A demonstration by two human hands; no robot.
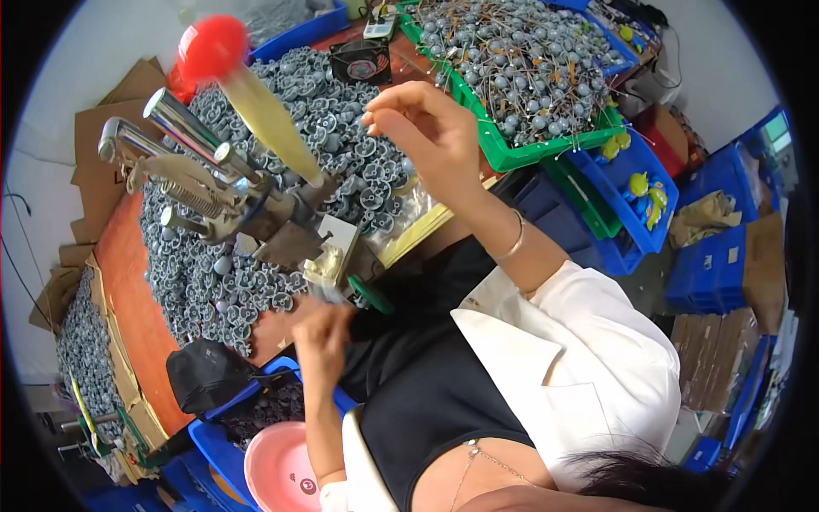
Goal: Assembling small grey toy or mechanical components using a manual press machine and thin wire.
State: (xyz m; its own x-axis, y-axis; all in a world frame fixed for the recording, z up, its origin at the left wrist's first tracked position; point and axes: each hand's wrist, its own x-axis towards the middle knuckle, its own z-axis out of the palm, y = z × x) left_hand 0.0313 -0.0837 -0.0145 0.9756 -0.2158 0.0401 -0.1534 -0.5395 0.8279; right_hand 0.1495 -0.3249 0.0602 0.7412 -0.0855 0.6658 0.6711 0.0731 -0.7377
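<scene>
My left hand point(322, 341) is at the table's near edge, just below the hand press. Its fingers are closed and smeared by motion, with a blurred grey piece point(328, 294) at their tips. My right hand point(431, 141) is raised over the grey parts, right of the press lever. Its thumb and fingers are brought together in a pinch; whatever they hold is too small to name. Between the hands stands the metal hand press point(256, 209), whose yellow lever point(269, 124) ends in a red ball knob point(212, 49). A green piece point(369, 294) juts from its base.
Small grey plastic parts point(196, 290) are heaped around the press on the reddish table point(141, 273). A green crate point(512, 154) of grey balls on thin stems stands at the far right. Beside my left forearm are a pink basin point(273, 452) and a black bag point(205, 375).
</scene>
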